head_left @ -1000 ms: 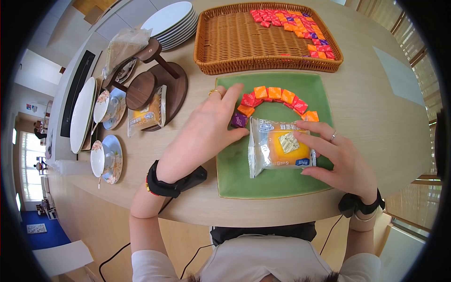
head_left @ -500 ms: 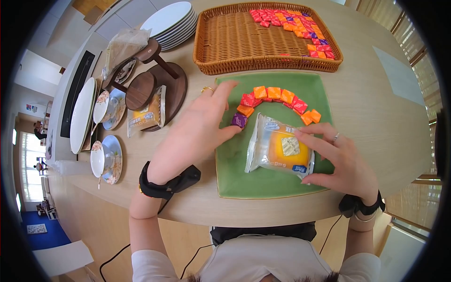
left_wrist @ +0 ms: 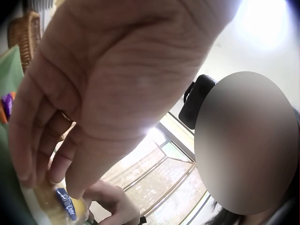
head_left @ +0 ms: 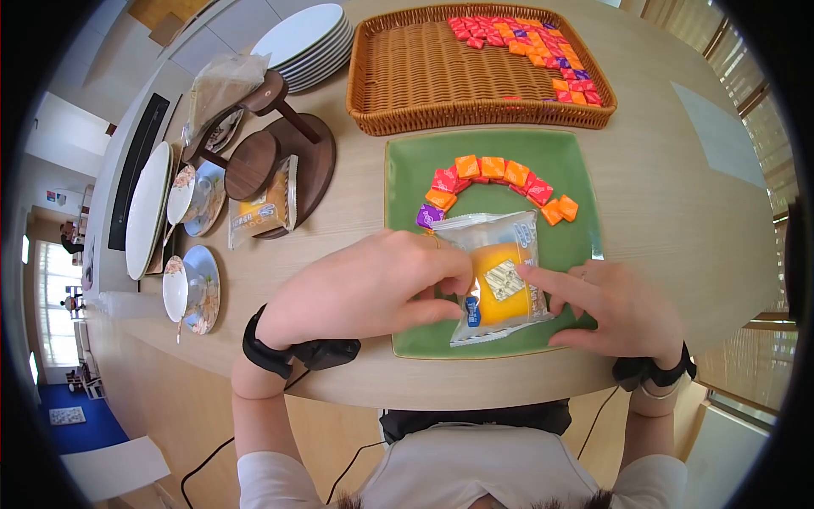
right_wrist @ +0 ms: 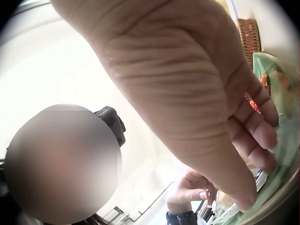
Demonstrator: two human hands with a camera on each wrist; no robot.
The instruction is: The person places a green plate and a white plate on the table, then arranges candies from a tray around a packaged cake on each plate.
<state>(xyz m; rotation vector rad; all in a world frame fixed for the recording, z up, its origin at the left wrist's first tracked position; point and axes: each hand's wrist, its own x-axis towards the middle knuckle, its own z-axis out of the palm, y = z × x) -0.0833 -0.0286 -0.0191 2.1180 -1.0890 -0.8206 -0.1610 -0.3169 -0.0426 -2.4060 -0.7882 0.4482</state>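
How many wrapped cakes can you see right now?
2: one wrapped cake on the green plate, and a second cake at the wooden stand. The plastic bag atop the stand could hide more; its contents are unclear.

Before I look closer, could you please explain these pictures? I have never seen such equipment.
There is no machine: the left grip and right grip are bare human hands. The wide picture is taken from the head, looking forward and down; the other two are taken from each wrist, very close. On the table is a green plate with small wrapped squares in an arc; beyond it, a wicker tray holds more. Between the grips is a clear packet, yellow inside. The left grip seems to pinch its left edge; the right grip touches its top.
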